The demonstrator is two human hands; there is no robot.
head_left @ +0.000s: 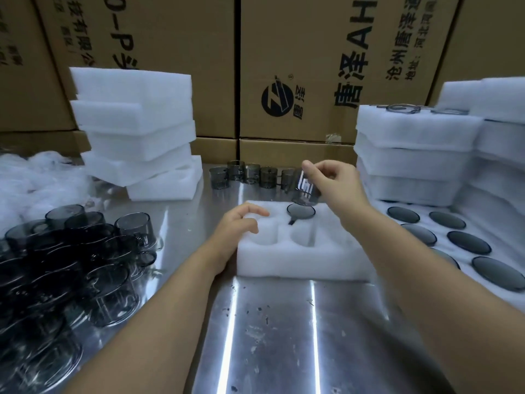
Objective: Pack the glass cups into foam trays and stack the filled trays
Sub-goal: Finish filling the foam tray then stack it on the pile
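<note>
Your right hand (336, 179) pinches a smoky glass cup (304, 190) by its upper edge, the fingers (309, 167) curled round it. The cup hangs slightly tilted, just above the far right pocket of the foam tray (298, 263) in the middle of the desk (272, 331). That pocket already holds a seated cup (301, 211), directly under the one you grip. Your left hand (240, 224) rests on the tray's far left corner with its fingers loosely bent, holding nothing.

A row of cups (250, 173) stands just beyond the tray, and a pile of cups (71, 265) lies at the near left. Empty trays (133, 129) are stacked at the far left, filled trays (412, 155) at the far right. Cardboard boxes (298, 66) stand behind.
</note>
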